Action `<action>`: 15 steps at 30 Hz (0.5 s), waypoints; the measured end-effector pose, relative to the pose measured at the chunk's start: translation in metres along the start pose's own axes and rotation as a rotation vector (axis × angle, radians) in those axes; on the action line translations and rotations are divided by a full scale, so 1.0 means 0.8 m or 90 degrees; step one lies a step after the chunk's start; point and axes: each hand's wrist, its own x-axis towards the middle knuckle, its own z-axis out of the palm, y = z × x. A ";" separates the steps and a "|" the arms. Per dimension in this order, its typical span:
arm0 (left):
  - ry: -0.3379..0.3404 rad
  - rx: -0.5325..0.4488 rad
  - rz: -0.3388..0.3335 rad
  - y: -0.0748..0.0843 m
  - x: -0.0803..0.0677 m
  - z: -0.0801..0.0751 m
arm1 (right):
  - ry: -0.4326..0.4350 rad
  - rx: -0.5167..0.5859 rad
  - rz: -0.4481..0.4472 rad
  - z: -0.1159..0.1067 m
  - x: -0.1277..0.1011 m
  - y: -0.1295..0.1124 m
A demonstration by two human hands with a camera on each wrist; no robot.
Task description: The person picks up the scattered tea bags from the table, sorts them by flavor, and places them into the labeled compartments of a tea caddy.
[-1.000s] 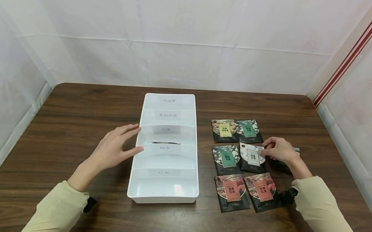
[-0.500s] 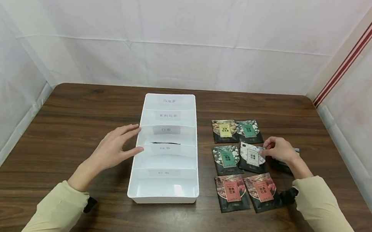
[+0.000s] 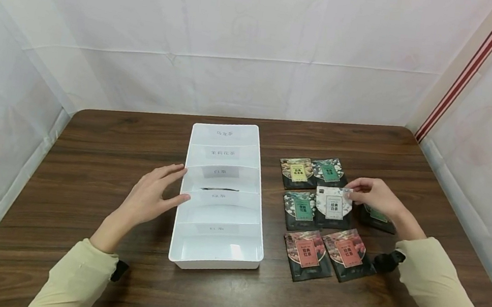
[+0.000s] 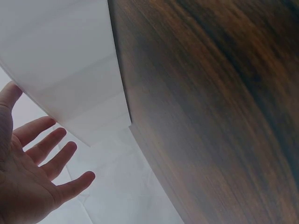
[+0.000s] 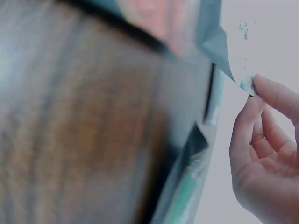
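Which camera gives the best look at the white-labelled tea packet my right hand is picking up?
The head view: the white-labelled packet shows whole among the other packets, its corner pinched by the right hand. The right wrist view shows only a blurred corner at the fingertips. The left wrist view misses it.

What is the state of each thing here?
White plastic divided tray: upright, one dark packet inside.
White-labelled dark tea packet: corner lifted, pinched.
Right hand: pinch grip on packet.
Left hand: open, fingers against tray.
Red-labelled packets: flat on table.
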 end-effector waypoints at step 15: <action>0.002 0.001 0.003 0.000 0.000 0.000 | 0.103 0.086 -0.059 -0.021 -0.025 -0.046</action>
